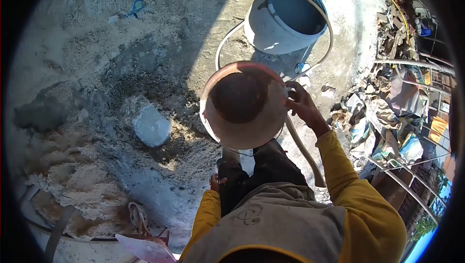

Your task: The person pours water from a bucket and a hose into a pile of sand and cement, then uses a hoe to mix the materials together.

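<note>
From where I stand, this looks like an outdoor building yard: a big drum (pixel 264 33) beyond the right fingers (pixel 294 86), crumpled sacks (pixel 380 115) to their right, a sandy heap (pixel 82 176) well left, sunlit dusty ground (pixel 169 1).

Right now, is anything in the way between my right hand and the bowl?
Nothing visible is in the way: your right hand grips the bowl directly, at the right side of its rim.

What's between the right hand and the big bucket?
The head view shows a curving hose and a small blue-and-white thing between the right hand and bucket.
</note>
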`<state>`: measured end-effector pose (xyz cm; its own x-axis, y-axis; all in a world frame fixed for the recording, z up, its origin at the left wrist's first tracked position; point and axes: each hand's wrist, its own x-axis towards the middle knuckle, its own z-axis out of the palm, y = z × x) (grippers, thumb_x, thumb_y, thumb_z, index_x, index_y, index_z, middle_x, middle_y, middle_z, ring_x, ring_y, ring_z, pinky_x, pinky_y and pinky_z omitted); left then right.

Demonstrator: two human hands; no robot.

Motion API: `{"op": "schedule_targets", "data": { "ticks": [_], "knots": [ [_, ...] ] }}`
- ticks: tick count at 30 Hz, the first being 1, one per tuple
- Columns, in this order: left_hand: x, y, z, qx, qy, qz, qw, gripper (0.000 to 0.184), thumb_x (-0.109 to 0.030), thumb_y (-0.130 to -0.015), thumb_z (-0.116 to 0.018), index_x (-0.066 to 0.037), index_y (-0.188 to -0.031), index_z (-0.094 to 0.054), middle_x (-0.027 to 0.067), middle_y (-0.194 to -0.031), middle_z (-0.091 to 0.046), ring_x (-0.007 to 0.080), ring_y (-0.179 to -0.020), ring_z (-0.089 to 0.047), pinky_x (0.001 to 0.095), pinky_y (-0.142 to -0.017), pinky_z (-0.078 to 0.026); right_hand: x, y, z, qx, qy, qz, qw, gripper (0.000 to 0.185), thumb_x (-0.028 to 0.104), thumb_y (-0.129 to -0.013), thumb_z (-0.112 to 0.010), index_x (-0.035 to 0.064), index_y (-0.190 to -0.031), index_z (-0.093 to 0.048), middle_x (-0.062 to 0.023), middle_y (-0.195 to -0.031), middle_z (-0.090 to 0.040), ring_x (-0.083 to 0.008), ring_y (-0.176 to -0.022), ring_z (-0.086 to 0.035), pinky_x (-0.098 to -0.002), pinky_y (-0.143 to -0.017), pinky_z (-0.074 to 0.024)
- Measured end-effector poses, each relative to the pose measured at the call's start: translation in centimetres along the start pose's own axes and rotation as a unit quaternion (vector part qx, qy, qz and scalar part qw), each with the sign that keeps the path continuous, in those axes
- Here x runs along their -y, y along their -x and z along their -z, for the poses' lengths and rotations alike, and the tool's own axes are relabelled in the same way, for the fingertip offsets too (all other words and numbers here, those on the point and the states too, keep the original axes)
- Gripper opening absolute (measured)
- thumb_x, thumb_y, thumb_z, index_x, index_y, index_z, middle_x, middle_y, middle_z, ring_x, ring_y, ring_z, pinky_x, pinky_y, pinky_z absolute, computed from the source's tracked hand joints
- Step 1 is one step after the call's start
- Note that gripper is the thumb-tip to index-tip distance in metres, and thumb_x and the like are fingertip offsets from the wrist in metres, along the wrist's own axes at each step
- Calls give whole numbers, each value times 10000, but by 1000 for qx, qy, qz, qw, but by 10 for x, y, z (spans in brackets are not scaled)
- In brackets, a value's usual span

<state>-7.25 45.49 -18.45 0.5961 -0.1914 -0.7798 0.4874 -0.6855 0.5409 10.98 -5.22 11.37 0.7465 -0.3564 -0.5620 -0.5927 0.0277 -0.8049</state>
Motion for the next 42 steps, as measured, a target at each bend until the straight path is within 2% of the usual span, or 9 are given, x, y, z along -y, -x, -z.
{"op": "schedule_targets", "data": {
  "ticks": [2, 6, 12, 17, 21, 24, 28, 30, 42],
  "knots": [
    [-22, 4, 17, -3, 45, -33, 998, 648, -399, -636, -787, -1, -1100, -571, 188, -951, -632, 318, -888, -611, 394, -830, -484, 4, 28, 2, -58, -131, 86, 986, 569, 232, -804, -651, 35, -1284, -417, -85, -1029, -619, -160, -879, -617, -275, -687, -521],
    [-116, 23, 75, 52, -98, 21, 994, 364, -274, -744, -694, -14, -987, -618, 144, -836, -650, 225, -804, -632, 353, -728, -505, -111, -2, -46, -123, -234, -46, 963, 584, 211, -743, -699, -60, -1199, -455, -159, -1094, -555, -218, -982, -552, -335, -815, -467],
    [-117, 22, 106, 26, 411, 131, 902, 269, -175, -822, -595, -68, -1068, -566, 100, -858, -636, 183, -706, -606, 291, -581, -496, -16, -26, 0, -145, -247, -30, 958, 394, 163, -745, -642, -58, -1046, -515, -119, -920, -592, -205, -799, -604, -341, -693, -525],
    [-150, 55, 87, -27, 312, 130, 941, 172, -187, -843, -565, -86, -977, -599, 95, -866, -633, 210, -716, -607, 302, -603, -496, 72, -13, 78, -92, -257, 82, 959, 328, 211, -823, -629, -32, -1031, -553, -104, -884, -609, -216, -778, -632, -340, -684, -553],
    [-63, 10, 63, 60, -94, -187, 976, 179, -223, -831, -568, -81, -926, -621, 93, -862, -642, 237, -762, -610, 354, -702, -504, 12, -103, 100, -204, -291, 56, 933, 397, 290, -819, -635, -22, -1041, -534, -115, -924, -587, -239, -806, -624, -356, -672, -557],
    [-127, 45, 48, -59, 178, 46, 981, 247, -246, -827, -589, -80, -1004, -631, 105, -928, -654, 249, -832, -620, 344, -762, -502, 22, -118, 140, -225, -284, 34, 931, 468, 355, -802, -646, -25, -1047, -525, -120, -949, -573, -242, -829, -615, -370, -675, -562],
    [-119, 53, 22, -128, 70, -162, 976, 362, -293, -827, -613, -26, -1071, -630, 125, -1020, -661, 212, -900, -626, 306, -808, -495, 28, -138, 195, -216, -307, 67, 924, 405, 182, -757, -621, -129, -984, -498, -218, -971, -528, -304, -767, -611, -375, -589, -606],
    [-127, 57, 20, -84, 148, 68, 983, 347, -283, -828, -624, -21, -1055, -633, 123, -1060, -653, 197, -926, -625, 286, -814, -493, 21, -160, 216, -215, -294, 65, 929, 412, 166, -744, -613, -137, -996, -492, -220, -974, -522, -308, -772, -612, -370, -577, -608],
    [-159, 87, 24, -61, 181, 124, 974, 300, -195, -832, -611, 8, -1052, -617, 124, -1067, -633, 210, -938, -625, 301, -811, -510, 24, -231, 251, -356, 319, 2, 878, 360, 187, -725, -583, -58, -989, -594, -293, -1012, -610, -437, -959, -599, -469, -831, -488]
  ]
}}
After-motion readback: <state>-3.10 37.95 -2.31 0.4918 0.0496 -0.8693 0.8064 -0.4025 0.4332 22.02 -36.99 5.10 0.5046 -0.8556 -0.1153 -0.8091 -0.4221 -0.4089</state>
